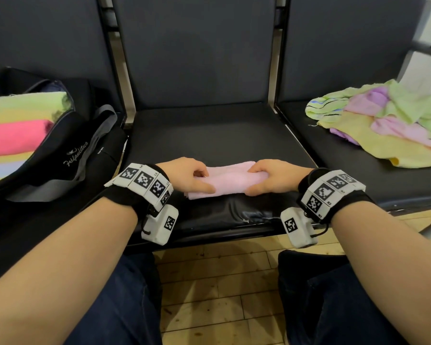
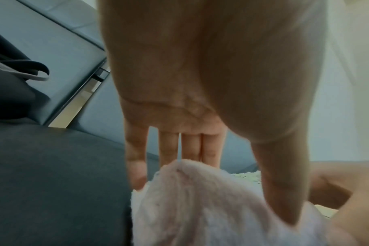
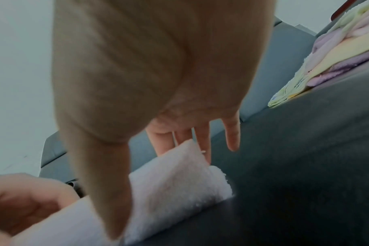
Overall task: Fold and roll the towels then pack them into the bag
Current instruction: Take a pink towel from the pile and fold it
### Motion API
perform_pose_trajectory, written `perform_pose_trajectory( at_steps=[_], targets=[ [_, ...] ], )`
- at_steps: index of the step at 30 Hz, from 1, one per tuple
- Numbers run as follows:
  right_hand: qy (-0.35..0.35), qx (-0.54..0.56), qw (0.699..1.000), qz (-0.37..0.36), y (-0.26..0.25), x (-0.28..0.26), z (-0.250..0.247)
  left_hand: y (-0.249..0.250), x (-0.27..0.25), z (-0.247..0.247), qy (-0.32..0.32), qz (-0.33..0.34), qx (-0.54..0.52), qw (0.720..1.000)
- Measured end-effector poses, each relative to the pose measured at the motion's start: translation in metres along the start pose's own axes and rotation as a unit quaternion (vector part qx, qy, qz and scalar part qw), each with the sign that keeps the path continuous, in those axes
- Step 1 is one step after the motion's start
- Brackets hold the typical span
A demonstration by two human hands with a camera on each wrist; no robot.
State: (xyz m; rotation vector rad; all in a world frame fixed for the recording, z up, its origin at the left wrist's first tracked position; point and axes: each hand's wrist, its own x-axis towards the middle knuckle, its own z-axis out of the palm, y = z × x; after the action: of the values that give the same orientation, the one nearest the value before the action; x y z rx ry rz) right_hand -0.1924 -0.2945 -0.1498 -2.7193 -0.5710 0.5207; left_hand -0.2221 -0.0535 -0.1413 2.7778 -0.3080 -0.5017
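Pink towel [image 1: 226, 180], folded into a narrow band, lies crosswise on the front part of the middle seat [image 1: 209, 135] of a dark bench. The left hand [image 1: 187, 176] holds the towel's left end: thumb laid on the near face, fingers curled over the far edge. The right hand [image 1: 274, 176] holds the right end the same way, thumb in front, fingers over the back. In the left wrist view the towel [image 2: 200, 199] rises in a fold between the thumb and the fingers [image 2: 191, 146] behind it; in the right wrist view the towel [image 3: 179, 179] likewise stands up between the thumb and the fingers [image 3: 202, 141], the little finger held apart from the cloth. Left of the middle seat, a black bag [image 1: 67, 150] lies open on the neighbouring seat, with rolled towels [image 1: 18, 135] in green, yellow and bright pink inside. Right of the middle seat, a loose heap of towels [image 1: 383, 123] in green, yellow, pink and purple rests on the third seat.
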Motion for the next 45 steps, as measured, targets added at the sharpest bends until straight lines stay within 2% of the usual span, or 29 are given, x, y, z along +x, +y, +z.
perform_pose_trajectory(
  at_steps=[3, 6, 10, 14, 18, 22, 27, 31, 34, 38, 41, 45],
  targets=[
    [-0.003, -0.045, 0.999, -0.023, -0.001, 0.002, 0.0, -0.004, 0.002, 0.003, -0.033, -0.009, 0.034, 0.999],
    [0.02, -0.008, 0.999, -0.031, 0.0, 0.003, 0.001, -0.002, 0.001, 0.002, -0.024, -0.012, 0.047, 0.999],
    [0.041, 0.046, 0.998, 0.004, 0.005, 0.005, 0.001, -0.003, 0.001, 0.001, -0.013, -0.008, -0.017, 1.0],
    [0.055, 0.085, 0.995, 0.018, 0.005, 0.006, -0.003, -0.004, 0.004, 0.002, 0.024, -0.044, -0.083, 0.995],
    [0.046, 0.126, 0.99, 0.033, 0.001, 0.005, -0.005, 0.003, 0.005, 0.001, 0.022, -0.061, -0.111, 0.992],
    [0.037, 0.162, 0.984, 0.062, -0.001, 0.007, -0.006, 0.004, 0.007, -0.001, -0.018, -0.059, -0.144, 0.988],
    [-0.014, 0.203, 0.973, 0.107, -0.008, 0.006, -0.007, 0.007, 0.003, -0.002, -0.083, -0.073, -0.203, 0.973],
    [-0.015, 0.155, 0.981, 0.116, -0.005, 0.008, -0.006, 0.01, 0.002, -0.002, -0.109, -0.074, -0.151, 0.98],
    [0.007, 0.122, 0.992, 0.031, -0.001, 0.01, -0.005, 0.002, 0.005, 0.0, -0.052, -0.059, -0.053, 0.996],
    [0.082, 0.131, 0.987, -0.04, -0.001, 0.005, -0.007, -0.009, 0.008, 0.003, 0.075, 0.028, -0.095, 0.992],
    [0.088, 0.097, 0.99, -0.056, 0.0, 0.001, -0.008, -0.005, 0.006, 0.003, 0.088, 0.059, -0.09, 0.99],
    [0.113, 0.09, 0.988, -0.046, 0.002, -0.002, -0.005, -0.003, 0.003, 0.002, 0.079, 0.026, -0.075, 0.994]
  ],
)
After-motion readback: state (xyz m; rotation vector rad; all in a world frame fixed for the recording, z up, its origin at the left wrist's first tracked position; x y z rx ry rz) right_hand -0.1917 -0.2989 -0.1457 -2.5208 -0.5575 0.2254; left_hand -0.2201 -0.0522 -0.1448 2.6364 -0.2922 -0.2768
